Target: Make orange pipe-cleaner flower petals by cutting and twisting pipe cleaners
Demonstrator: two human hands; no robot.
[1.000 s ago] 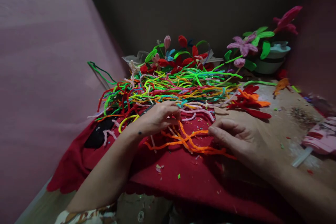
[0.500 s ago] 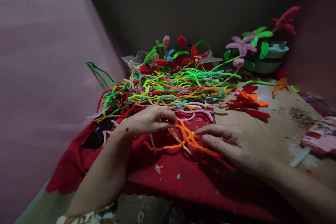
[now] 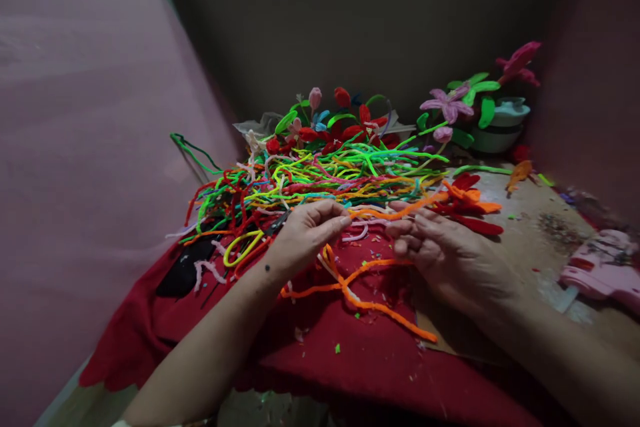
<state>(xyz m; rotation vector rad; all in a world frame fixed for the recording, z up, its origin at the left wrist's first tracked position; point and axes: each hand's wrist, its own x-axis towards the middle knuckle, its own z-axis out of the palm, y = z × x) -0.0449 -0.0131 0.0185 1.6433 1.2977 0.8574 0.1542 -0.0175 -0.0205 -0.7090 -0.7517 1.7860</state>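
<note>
Head view: an orange strand (image 3: 380, 216) is being pinched by the left hand (image 3: 313, 223), best kept straight, while the right hand (image 3: 445, 247) is being held curled beside it, grip unclear.

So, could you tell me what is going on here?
A person's left hand pinches an orange fuzzy strip. The right hand is beside it, though its grip is hard to tell. Other orange strips lie on the red cloth. Behind the hands is a colourful pile, with fuzzy flowers at the back.
</note>
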